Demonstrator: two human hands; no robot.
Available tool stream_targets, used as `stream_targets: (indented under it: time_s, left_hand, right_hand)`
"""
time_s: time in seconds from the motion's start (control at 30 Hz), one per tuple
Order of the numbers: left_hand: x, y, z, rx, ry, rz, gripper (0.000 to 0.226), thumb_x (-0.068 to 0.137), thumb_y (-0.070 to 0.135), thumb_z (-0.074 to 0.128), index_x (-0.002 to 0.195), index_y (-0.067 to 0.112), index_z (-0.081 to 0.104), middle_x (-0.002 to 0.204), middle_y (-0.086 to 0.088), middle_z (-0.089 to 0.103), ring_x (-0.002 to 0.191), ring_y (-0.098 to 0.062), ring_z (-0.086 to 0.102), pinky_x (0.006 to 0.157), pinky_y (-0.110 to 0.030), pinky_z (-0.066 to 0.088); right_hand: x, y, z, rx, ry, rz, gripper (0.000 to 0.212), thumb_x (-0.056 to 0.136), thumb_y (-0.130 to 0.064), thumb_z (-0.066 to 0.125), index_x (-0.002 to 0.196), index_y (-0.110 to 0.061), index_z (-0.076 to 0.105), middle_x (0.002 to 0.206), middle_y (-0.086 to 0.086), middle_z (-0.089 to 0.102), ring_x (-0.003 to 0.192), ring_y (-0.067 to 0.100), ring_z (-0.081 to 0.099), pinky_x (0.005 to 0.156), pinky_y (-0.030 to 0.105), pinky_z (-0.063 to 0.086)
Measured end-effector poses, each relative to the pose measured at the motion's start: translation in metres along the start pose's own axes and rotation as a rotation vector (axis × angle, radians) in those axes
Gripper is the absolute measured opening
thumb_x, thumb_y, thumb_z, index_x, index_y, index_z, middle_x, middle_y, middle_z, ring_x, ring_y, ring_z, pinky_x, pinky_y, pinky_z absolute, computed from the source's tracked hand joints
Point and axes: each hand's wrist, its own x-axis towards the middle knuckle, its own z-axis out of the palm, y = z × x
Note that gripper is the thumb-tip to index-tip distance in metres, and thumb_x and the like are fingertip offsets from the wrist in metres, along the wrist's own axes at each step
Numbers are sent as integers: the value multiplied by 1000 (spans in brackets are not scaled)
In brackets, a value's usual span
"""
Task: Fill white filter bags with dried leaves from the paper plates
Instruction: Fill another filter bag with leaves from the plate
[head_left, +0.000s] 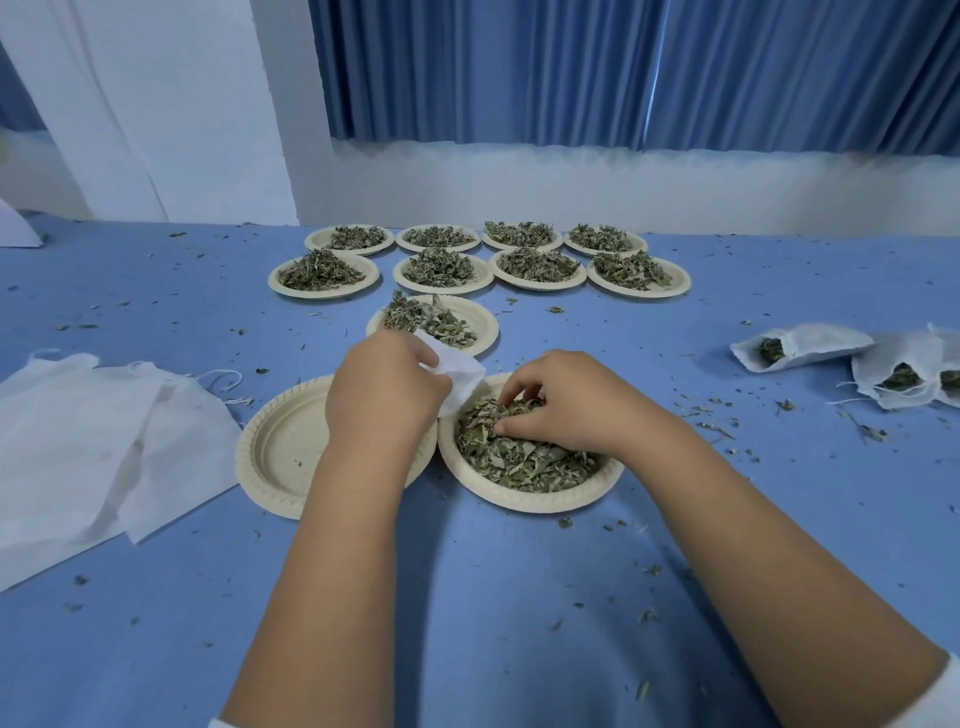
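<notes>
Blue table cloth (467, 597) covers the work surface, with leaf crumbs scattered across it. At 9 o'clock of the view lies a loose stack of empty white bags (78, 441), flat, with drawstrings trailing out toward 3 o'clock. Just at the stack's 3 o'clock sits an empty paper plate (280, 447); its rim lies close against the full plate beside it, though I cannot tell whether they touch. The left hand (384, 395) hovers over the empty plate's 2 o'clock edge, with the forearm crossing that plate. Its fingers are curled round a white filter bag (457, 374) and pinch it. The bag sticks out of the hand toward 3 o'clock, above the full plate's 11 o'clock rim. The full plate (530, 501) holds a heap of dried leaves (519, 462). The right hand (566, 405) is over this plate's 1 o'clock side, fingers bent and tips sunk in the heap, the thumb drawn in against them, pinching leaves. At 12 o'clock from the hands stands a single plate (483, 322), its leaves piled on the 9 o'clock half. Beyond it are two rows of four heaped plates (441, 289), and a blue curtain (623, 67) hangs behind. At 3 o'clock of the view, well apart from the plates, lie the filled bags (810, 343), on their sides. Leaves show in their open mouths.
</notes>
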Motion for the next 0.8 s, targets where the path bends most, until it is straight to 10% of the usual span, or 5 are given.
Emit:
stream_targets:
  time_s: [0.37, 0.8]
  left_hand:
    - [-1, 2, 9, -119, 74, 71, 10, 84, 22, 64, 81, 32, 65, 70, 11, 62, 70, -9, 61, 62, -24, 48]
    - [1, 2, 15, -290, 189, 83, 10, 87, 24, 66, 84, 26, 75, 78, 10, 68, 75, -9, 64, 62, -23, 48]
  right_hand:
    - [-1, 2, -4, -139, 34, 139, 65, 75, -56, 75, 128, -25, 53, 119, 2, 48, 105, 21, 49, 76, 31, 39]
    - [-2, 3, -14, 296, 104, 129, 35, 74, -26, 84, 105, -25, 66, 95, 2, 63, 83, 16, 61, 75, 30, 49]
